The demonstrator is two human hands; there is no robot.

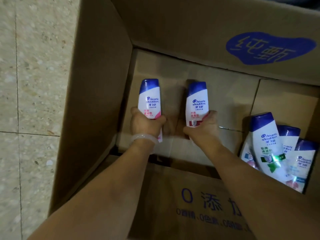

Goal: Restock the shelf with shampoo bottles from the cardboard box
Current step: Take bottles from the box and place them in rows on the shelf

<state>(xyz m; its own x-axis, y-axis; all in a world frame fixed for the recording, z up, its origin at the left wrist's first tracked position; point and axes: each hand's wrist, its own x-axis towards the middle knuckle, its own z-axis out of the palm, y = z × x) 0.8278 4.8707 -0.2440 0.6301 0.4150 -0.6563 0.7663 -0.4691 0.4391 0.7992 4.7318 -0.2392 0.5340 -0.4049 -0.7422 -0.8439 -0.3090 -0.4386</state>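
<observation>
- While both forearms reach down into the cardboard box [97, 94], each hand grips one bottle by its lower body, cap pointing to 12 o'clock.
- Left hand [144, 122]: fingers wrapped round the left shampoo bottle [150, 99], white with blue cap and pink lower label; thumb at the 9 o'clock side. A pale bangle [143, 138] sits on this wrist.
- Right hand [203, 127]: closed round the right shampoo bottle [196, 103], same white body, blue cap, pink-red label; thumb across the base, fingers at the 3 o'clock side.
- Both held bottles stand side by side, apart, above the box floor [173, 78], which is bare brown card with a seam.
- Remaining bottles [270, 144]: a leaning cluster of several at the 4 o'clock corner of the box, blue caps up, one with a green label foremost; exact count cannot be told.
- Box flaps: far flap [225, 23] at 12 o'clock carries a blue printed patch; near flap [199, 196] at 6 o'clock carries blue characters.
- Floor [34, 84]: pale speckled tiles with dark joints, at 9 o'clock of the box.
</observation>
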